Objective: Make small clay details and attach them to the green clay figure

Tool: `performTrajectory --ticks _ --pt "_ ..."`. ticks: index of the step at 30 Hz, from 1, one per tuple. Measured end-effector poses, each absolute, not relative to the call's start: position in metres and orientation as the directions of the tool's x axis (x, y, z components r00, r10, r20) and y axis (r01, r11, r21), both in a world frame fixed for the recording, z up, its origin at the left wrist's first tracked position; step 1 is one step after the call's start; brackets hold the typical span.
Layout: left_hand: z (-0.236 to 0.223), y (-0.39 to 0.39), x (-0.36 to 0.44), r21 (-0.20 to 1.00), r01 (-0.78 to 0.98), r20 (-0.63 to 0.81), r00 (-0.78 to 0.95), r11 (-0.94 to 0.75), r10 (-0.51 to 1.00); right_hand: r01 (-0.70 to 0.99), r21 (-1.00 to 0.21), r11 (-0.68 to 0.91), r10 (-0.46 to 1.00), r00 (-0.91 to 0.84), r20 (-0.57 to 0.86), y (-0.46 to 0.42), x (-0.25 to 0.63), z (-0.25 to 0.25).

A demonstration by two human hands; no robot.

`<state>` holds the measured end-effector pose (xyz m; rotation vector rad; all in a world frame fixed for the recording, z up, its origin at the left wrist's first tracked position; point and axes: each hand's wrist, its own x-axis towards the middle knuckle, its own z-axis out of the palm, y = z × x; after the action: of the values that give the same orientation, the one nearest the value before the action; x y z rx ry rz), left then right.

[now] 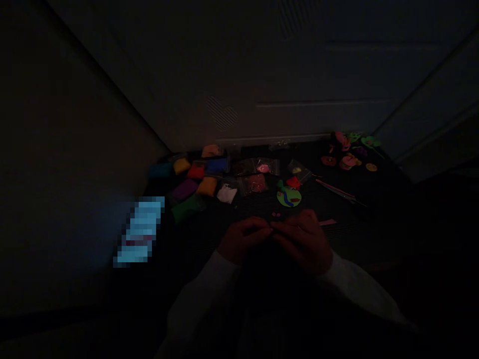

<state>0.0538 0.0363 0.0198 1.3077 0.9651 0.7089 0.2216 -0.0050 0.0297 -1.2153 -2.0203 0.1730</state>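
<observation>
In the dim light my left hand and my right hand meet at the fingertips low over the dark table. The fingers of both are closed in a pinch. Whatever they hold, if anything, is too small and dark to make out. Just beyond the fingertips lie small pink bits of clay. Behind them is a round green clay disc with a blue wavy strip and small red pieces on it. A red clay piece touches its far edge. A flat pink strip sticks out beside my right hand.
Several bags of coloured clay, among them a white one and a green one, spread over the left and middle. Scissors lie at the right. Finished clay figures stand at the back right. A lit, blurred screen is at the left edge.
</observation>
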Motion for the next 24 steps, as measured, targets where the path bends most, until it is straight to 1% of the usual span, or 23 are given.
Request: performTrajectory --ticks 2,6,11,15,17,19,22,24 --pt "0.021 0.035 0.054 0.982 0.087 -0.189 0.463 0.168 0.866 0.700 -0.467 0.540 0.801 -0.258 0.540 -0.005 0.222 0.029" --pt "0.024 0.034 0.054 0.976 0.143 -0.210 0.451 0.162 0.867 0.713 -0.446 0.540 0.796 -0.262 0.546 -0.006 0.224 0.026" --pt "0.023 0.033 0.056 0.975 0.178 -0.199 0.434 0.133 0.879 0.739 -0.406 0.538 0.796 -0.287 0.534 -0.006 0.224 0.024" --pt "0.022 0.033 0.057 0.975 0.198 -0.176 0.436 0.097 0.883 0.749 -0.413 0.518 0.813 -0.281 0.510 -0.006 0.222 0.024" --pt "0.022 0.034 0.057 0.971 0.208 -0.195 0.415 0.116 0.889 0.738 -0.450 0.503 0.828 -0.262 0.496 -0.006 0.223 0.026" --pt "0.022 0.036 0.054 0.958 0.228 -0.248 0.346 0.175 0.905 0.711 -0.513 0.482 0.846 -0.225 0.483 -0.007 0.226 0.027" --pt "0.021 0.039 0.050 0.934 0.240 -0.316 0.215 0.264 0.924 0.650 -0.632 0.423 0.877 -0.119 0.465 -0.009 0.233 0.030" --pt "0.021 0.040 0.050 0.934 0.212 -0.326 0.190 0.286 0.926 0.606 -0.699 0.380 0.896 -0.056 0.440 -0.009 0.236 0.031"
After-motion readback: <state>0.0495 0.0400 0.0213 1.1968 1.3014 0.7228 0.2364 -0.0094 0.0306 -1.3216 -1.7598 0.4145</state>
